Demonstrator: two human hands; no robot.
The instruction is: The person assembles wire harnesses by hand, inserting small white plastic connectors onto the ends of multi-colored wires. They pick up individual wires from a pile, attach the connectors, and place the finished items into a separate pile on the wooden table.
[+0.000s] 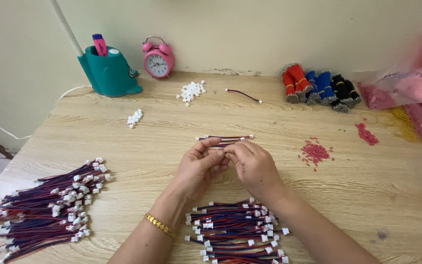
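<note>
Both hands pinched together over mid-table, a short wire lead between the fingertips.

A heap of finished leads [235, 230] lies at the near edge between the forearms; a larger heap [45, 210] at the near left corner. Left hand [200, 166] and right hand [256, 166] are closed narrowly on a thin red-blue lead [224, 140], held just above bare wood. Open table is left to the right, up to red crumbs [314, 152]. White connectors [190, 91], wire bundles [318, 88], clock [158, 58] and teal holder [107, 71] are kept along the far edge.

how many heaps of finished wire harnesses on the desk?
2. One pile of harnesses at the table's left edge, one pile at the near edge between the forearms. A few loose harnesses lie just beyond the left hand and right hand.
</note>
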